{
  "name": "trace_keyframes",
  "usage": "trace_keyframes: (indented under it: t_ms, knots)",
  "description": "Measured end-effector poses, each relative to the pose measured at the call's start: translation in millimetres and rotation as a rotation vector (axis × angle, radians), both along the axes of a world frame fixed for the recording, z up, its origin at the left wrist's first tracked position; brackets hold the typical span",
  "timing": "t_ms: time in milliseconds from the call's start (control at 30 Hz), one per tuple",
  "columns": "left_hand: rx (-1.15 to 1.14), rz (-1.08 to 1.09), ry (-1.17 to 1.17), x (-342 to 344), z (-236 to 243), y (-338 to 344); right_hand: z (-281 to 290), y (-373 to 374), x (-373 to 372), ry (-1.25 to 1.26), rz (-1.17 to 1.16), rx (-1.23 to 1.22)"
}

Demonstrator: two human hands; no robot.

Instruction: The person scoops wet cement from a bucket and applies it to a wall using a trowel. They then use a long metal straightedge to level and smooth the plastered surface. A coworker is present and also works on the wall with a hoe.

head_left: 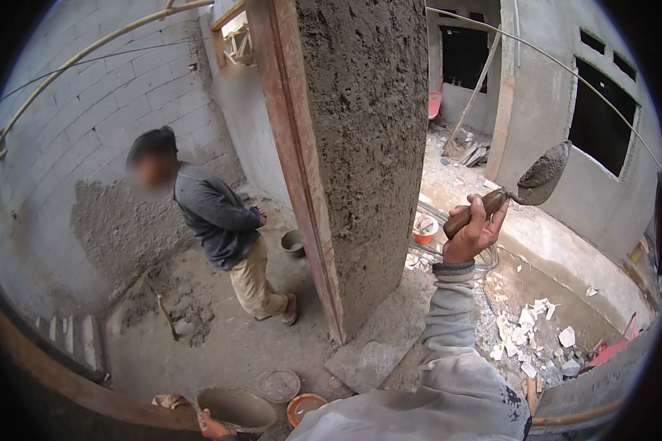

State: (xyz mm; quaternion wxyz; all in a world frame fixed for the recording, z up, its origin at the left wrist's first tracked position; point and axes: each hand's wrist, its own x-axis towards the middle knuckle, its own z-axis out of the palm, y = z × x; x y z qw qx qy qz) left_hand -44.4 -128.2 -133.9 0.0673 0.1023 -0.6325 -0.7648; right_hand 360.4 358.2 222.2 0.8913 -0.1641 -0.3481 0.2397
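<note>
Raised, the right hand (471,234) grips a wooden-handled trowel (497,199), gritty blade (544,175) beyond its fingers (477,212); the low left hand's (212,425) hold, I can't tell.

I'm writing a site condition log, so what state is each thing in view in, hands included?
Right hand: closed around the trowel handle
Trowel: raised, grey mortar on its blade
Left hand: beside the large tub, grip unclear
Large tub: open-topped
Pillar: upright, coated in rough grey mortar
Co-worker: standing, hands together
Small bucket: upright on the floor
White rubble: broken, scattered
</note>
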Motion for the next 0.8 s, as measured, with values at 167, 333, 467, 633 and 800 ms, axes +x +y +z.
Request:
trace_keyframes:
  t_ms: [167,333,467,633,800]
  knots:
    - [0.004,0.123,-0.086,31.8,30.5,15.5,7.5,121.9,-18.1,-0.013,-0.826,-0.079]
    - [0.105,0.141,-0.103,22.3,25.8,-8.0,-113.4,62.1,-65.0,-1.184,0.341,0.158]
    - [0.119,0.158,-0.092,44.8,45.0,-5.0,-95.7,29.6,-82.9,-0.746,0.753,-0.169]
    - [-0.127,0.15,-0.057,41.3,29.2,1.6,5.6,191.4,-92.8,0.045,0.731,-0.503]
    - [-0.221,0.201,-0.098,58.7,32.6,-30.2,83.2,273.4,-124.5,0.594,0.897,-0.637]
